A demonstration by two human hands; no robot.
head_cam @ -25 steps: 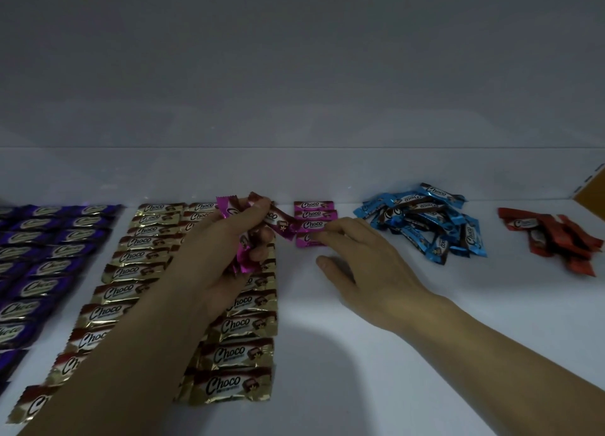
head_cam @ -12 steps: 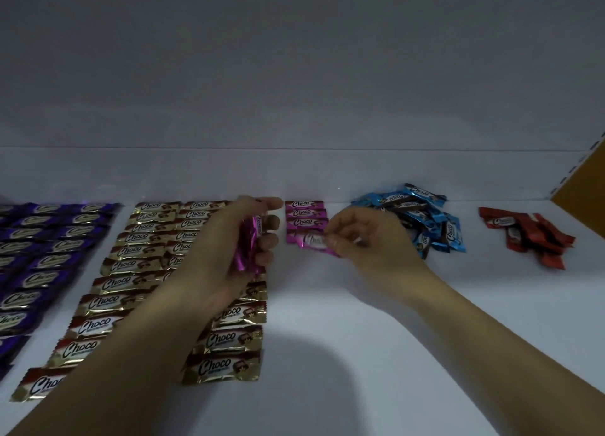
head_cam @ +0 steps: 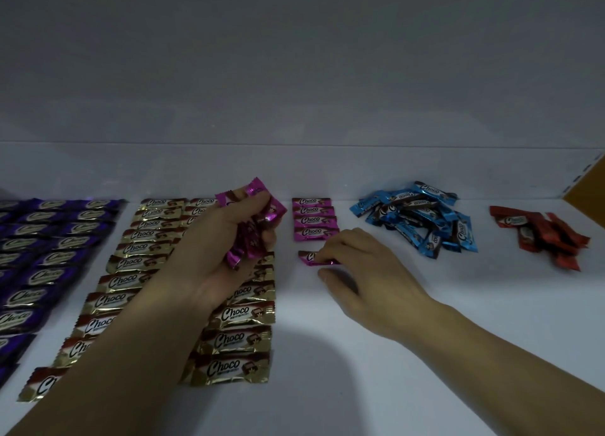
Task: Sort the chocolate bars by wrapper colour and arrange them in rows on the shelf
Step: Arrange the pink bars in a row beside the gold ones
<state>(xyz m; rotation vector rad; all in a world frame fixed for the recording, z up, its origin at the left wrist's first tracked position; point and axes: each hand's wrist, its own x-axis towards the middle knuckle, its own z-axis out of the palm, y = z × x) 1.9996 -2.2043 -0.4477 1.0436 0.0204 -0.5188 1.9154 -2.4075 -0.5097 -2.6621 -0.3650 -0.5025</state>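
Note:
My left hand grips a bunch of pink chocolate bars above the gold rows. A short column of pink bars lies flat on the white shelf just right of that hand. Below the column, my right hand pinches one more pink bar that lies on the shelf, slightly askew. Gold bars fill two long columns at centre left, partly hidden by my left forearm. Purple bars lie in rows at the far left.
A loose heap of blue bars sits at the back right, and a smaller heap of red bars lies further right. The shelf's back wall rises behind them; a brown side panel shows at the right edge.
My right hand took a pink bar from the left hand's bunch and brought it down onto the shelf below the pink column. The left hand turned its bunch more upright.

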